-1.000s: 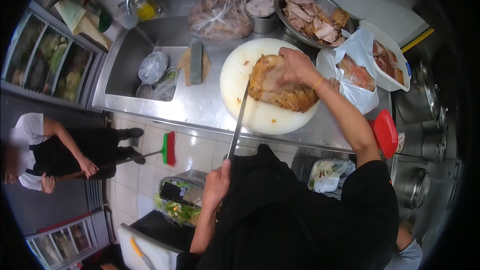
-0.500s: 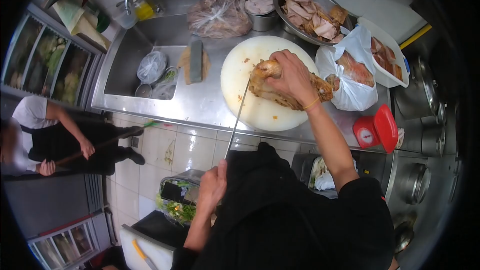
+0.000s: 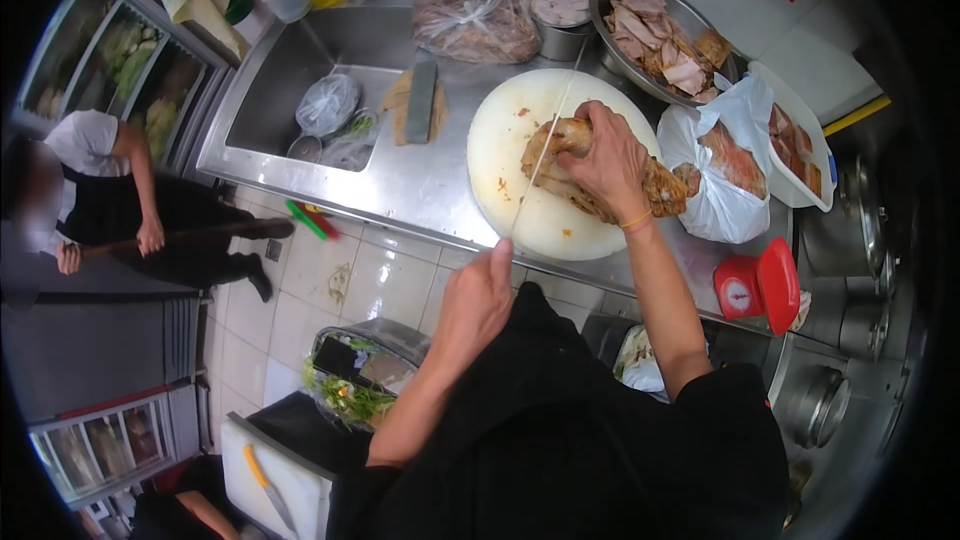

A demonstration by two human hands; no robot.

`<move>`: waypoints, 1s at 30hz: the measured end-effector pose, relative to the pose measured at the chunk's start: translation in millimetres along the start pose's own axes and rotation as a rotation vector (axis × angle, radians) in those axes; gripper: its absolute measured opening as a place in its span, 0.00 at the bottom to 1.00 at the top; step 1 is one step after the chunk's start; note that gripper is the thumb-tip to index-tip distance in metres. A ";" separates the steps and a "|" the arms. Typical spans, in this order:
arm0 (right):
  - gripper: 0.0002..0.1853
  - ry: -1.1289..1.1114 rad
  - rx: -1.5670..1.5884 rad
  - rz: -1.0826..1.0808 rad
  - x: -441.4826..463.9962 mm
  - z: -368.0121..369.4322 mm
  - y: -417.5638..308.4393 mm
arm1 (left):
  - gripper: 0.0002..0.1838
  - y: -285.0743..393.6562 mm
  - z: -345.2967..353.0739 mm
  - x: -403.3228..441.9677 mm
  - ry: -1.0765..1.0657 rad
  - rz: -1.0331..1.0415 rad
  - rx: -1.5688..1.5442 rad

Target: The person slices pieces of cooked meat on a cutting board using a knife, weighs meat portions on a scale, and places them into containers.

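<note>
Closed around the handle of a long, thin knife [image 3: 537, 157], my left hand [image 3: 478, 292] is at the counter's front edge. The blade slants up across the white round cutting board [image 3: 492, 180], over or against the left end of a browned piece of meat [image 3: 664, 189]; the exact contact is unclear. My right hand [image 3: 612, 162] grips the meat from above, thumb on its left part and fingers on the far side. Small brown scraps dot the board.
Behind the board are bagged meat [image 3: 476, 16], a small pot [image 3: 562, 8] and a bowl of sliced meat [image 3: 655, 45]. A white bag [image 3: 718, 175] and red scale [image 3: 757, 285] stand right. At left, a sink [image 3: 250, 140] and a person [image 3: 150, 200] holding a broom.
The view has shifted. My left hand has moved the knife up and right, over the meat's left end. My right hand has shifted and turned its hold on the meat. The person's broom has moved.
</note>
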State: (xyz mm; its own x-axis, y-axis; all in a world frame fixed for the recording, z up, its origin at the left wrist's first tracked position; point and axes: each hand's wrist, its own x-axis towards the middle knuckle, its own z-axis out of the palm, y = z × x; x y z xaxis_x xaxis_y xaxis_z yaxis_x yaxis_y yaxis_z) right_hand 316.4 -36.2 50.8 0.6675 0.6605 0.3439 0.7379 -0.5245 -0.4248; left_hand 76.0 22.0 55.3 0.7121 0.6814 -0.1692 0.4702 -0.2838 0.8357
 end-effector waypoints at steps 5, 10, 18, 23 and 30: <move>0.24 0.064 0.006 -0.062 -4.3 4.2 -0.8 | 0.31 16.5 7.4 18.6 -0.009 0.007 0.047; 0.24 0.060 0.005 -0.076 -6.6 3.2 -1.8 | 0.32 17.9 8.3 17.3 0.003 0.020 0.073; 0.26 0.085 0.024 -0.098 -11.7 5.1 -5.6 | 0.33 21.0 11.5 19.3 0.000 -0.004 0.102; 0.26 0.110 0.041 -0.166 -13.3 7.3 -0.6 | 0.33 17.1 16.8 21.1 0.017 0.006 0.109; 0.25 0.082 0.030 -0.163 -9.2 7.0 1.8 | 0.31 0.6 13.8 5.8 0.016 -0.004 0.142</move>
State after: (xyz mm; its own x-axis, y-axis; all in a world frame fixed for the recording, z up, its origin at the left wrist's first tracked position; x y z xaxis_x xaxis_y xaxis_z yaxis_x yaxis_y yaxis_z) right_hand 310.9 -39.4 41.0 0.5463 0.6884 0.4771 0.8343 -0.3970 -0.3825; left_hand 87.7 16.6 47.6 0.7021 0.6932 -0.1628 0.5428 -0.3732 0.7524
